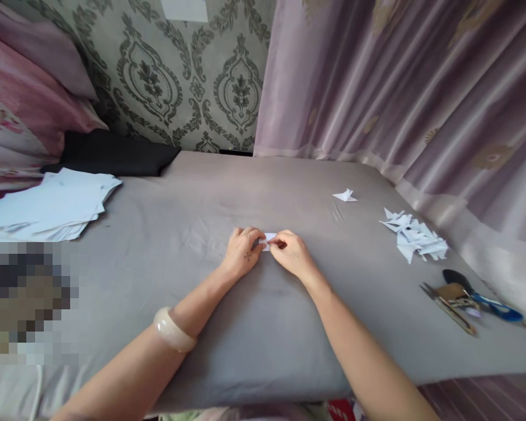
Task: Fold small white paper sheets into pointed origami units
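A small folded piece of white paper lies between my two hands at the middle of the grey-covered surface. My left hand pinches its left side. From the right, my right hand grips the other side with thumb and fingertips. Fingers cover much of the paper, so its exact folds are hidden. One folded white paper figure with pointed ends sits apart at the back right. Several similar paper figures are heaped farther right.
A stack of white paper sheets lies at left, in front of a black cloth-like item. Scissors and a blue-handled tool lie near the right edge. Pinkish curtains hang behind. A pixelated patch covers the lower left.
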`<state>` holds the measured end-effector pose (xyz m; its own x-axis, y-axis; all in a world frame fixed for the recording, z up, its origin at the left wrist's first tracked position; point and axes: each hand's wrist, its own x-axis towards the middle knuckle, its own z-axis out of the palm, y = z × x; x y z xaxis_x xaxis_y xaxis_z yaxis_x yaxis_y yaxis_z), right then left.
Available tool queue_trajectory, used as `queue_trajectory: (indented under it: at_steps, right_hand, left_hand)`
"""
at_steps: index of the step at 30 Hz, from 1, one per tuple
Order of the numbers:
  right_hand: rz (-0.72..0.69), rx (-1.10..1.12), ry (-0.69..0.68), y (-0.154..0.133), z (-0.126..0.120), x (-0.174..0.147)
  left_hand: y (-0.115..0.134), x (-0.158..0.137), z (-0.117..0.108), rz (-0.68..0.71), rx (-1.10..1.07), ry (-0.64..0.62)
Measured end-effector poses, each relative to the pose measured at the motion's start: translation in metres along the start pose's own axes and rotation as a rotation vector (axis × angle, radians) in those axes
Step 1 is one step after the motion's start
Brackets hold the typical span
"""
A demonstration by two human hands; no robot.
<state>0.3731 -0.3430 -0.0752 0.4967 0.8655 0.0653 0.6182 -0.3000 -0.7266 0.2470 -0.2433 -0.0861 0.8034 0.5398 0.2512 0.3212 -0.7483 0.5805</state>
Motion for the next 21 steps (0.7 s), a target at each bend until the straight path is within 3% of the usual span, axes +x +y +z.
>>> queue_trajectory:
  at_steps: [9, 21]
  right_hand:
    - [0.152, -0.112, -0.038, -0.014, 0.002, 0.001]
    - [0.35, -0.22, -0.216, -0.039, -0.006, 0.024]
  left_hand:
    - [0.0, -0.002, -0.006, -0.053, -0.054, -0.072]
    - [0.001, -0.002, -0.011, -0.048, -0.061, -0.103]
